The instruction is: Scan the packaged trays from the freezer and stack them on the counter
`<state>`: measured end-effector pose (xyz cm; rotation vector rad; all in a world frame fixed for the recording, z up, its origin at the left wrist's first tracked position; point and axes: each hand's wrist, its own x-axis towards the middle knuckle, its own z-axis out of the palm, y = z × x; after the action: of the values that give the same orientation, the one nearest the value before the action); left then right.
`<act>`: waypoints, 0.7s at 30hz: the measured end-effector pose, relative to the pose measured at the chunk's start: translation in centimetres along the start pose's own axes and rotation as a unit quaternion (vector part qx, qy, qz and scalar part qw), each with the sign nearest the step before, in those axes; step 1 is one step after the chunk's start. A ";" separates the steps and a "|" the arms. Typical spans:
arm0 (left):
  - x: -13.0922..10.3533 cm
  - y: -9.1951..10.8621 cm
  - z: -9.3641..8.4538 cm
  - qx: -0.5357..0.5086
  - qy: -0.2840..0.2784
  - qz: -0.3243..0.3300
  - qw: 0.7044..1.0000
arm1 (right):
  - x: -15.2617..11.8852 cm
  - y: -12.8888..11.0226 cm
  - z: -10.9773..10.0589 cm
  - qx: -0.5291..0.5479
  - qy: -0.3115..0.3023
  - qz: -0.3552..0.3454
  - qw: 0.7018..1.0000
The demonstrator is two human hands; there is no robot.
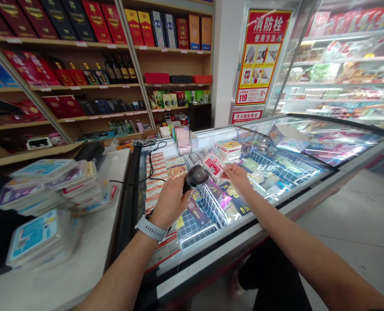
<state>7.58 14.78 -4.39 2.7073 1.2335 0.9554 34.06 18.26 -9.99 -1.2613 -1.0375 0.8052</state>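
Note:
My left hand (pixel 171 199), with a grey-banded watch at its wrist, is wrapped round a black barcode scanner (pixel 197 176) above the freezer's glass top. The scanner's head points toward a flat clear pack with a red-and-white label (pixel 213 165). That pack's near edge is pinched in the fingers of my right hand (pixel 237 176). Just behind it, a small stack of flat packs with orange-and-white labels (pixel 230 150) rests on the glass. A black cable (pixel 151 162) lies across the freezer's left end.
On the white counter (pixel 91 276) at left stand piles of flat plastic packs (pixel 36 237). The chest freezer (pixel 276 205) holds wire baskets of packaged food under glass. An open carton (pixel 287 138) sits on its far part. Shelves of boxes and bottles (pixel 119 69) line the back.

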 end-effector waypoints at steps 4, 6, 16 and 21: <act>0.0 0.1 -0.1 0.001 0.001 0.007 1.000 | -0.4 -0.7 0.3 0.022 -0.007 -0.007 1.000; 0.0 0.1 -0.1 0.004 0.001 0.007 1.000 | -0.5 -0.9 0.4 0.025 -0.010 -0.011 1.000; 0.1 0.3 -0.2 -0.007 -0.004 0.001 1.000 | -0.7 -1.0 0.6 0.020 -0.020 -0.022 0.999; 0.0 0.1 -0.2 -0.004 -0.006 0.004 1.000 | -0.8 -1.1 0.6 0.019 -0.020 -0.022 0.999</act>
<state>7.56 14.63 -4.16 2.7094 1.2165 0.9423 33.18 17.59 -9.05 -1.1906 -1.0731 0.8157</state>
